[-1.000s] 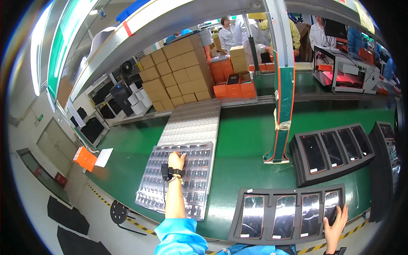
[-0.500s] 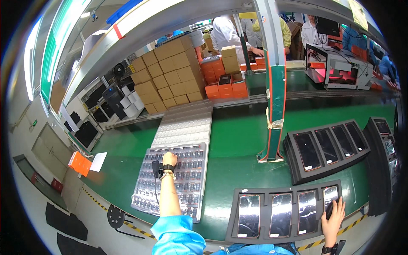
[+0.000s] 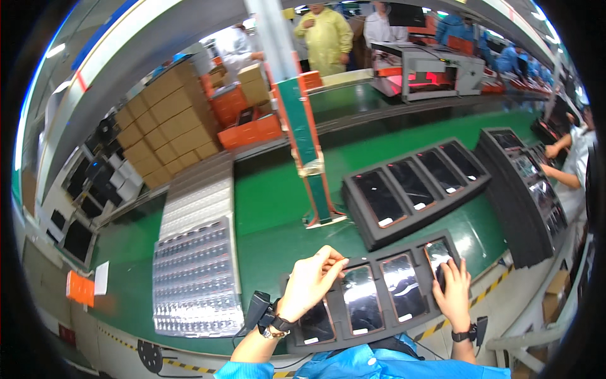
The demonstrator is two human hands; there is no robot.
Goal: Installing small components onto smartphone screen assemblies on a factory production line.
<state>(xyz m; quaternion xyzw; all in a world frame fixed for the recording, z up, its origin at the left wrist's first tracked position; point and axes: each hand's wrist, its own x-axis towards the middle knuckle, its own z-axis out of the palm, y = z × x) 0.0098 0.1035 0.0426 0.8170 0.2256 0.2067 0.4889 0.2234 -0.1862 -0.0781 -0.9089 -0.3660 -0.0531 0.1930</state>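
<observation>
A black foam tray (image 3: 394, 249) lies at the near edge of the green table, with several dark-screened phones in its slots. Over its left part is my left hand (image 3: 314, 282), thumb and fingertips pinched together; anything between them is too small to make out. Below that hand shows the lower part of the leftmost phone (image 3: 317, 327). My right hand (image 3: 452, 287) rests with fingers spread over the rightmost phone (image 3: 435, 254), covering its lower part. Farther left, a clear plastic tray (image 3: 194, 278) holds rows of small dark parts.
Behind the near tray stands a stack of foam trays (image 3: 416, 189) with phones; another stack (image 3: 521, 189) is at right, by a co-worker's hands (image 3: 555, 167). A green-and-grey post (image 3: 303, 132) rises mid-table. Cartons (image 3: 167, 120) and orange boxes (image 3: 249, 132) stand at the back left.
My left hand has left the clear tray of small parts and moved right, over the foam tray. My right hand stays at the rightmost phone. The view has turned to the right.
</observation>
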